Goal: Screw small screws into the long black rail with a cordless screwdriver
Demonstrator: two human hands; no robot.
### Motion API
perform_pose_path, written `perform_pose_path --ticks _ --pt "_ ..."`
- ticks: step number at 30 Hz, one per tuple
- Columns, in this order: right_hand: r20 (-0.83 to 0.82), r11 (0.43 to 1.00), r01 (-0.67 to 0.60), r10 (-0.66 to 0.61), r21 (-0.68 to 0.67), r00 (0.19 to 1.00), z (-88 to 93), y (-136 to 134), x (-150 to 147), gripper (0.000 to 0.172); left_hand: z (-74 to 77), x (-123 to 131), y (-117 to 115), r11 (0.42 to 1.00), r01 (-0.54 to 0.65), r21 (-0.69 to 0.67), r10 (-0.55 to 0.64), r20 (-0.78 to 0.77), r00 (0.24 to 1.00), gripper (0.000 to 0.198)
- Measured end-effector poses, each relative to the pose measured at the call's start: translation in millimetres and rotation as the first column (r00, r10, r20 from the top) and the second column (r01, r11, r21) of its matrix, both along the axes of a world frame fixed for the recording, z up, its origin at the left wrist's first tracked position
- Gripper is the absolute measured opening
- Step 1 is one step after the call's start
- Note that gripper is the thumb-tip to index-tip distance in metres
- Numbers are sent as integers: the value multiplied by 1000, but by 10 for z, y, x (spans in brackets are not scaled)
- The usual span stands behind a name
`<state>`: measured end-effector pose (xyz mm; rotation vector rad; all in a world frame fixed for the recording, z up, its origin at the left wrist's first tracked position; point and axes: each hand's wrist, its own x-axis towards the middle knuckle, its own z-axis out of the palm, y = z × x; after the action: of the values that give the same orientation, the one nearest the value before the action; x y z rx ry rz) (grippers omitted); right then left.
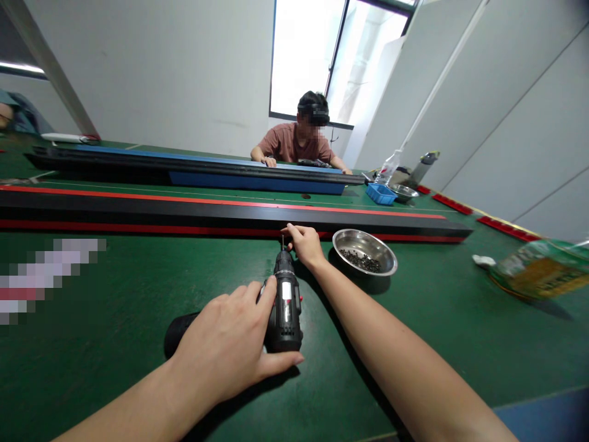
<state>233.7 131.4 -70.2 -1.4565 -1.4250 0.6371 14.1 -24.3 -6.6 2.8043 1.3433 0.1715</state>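
My left hand (225,325) is wrapped round a black cordless drill (286,307) that lies on its side, its bit aimed at the long bar. At the tip of the bit is my right hand (304,244), its fingers drawn together close to the bar's near side. Whatever they pinch is too small to make out. The long black bar (221,212) with red edges runs crosswise in front of both hands. Just right of my right hand stands a steel bowl (389,265) with many small dark screws (361,261) in it.
Behind the bar lies a longer black-and-blue bar (257,182), with a co-worker (294,141) seated beyond it. A blue basket (381,195), clear bottle (390,166) and second bowl (405,193) stand far right. A large green-labelled container (543,270) is at the right on the green table (115,356).
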Motion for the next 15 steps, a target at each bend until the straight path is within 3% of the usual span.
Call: perform_pose_path --ticks 15 --pt "-39 1000 -18 18 -6 999 -10 9 14 51 13 7 -6 1000 -6 -14 6 -16 1000 93"
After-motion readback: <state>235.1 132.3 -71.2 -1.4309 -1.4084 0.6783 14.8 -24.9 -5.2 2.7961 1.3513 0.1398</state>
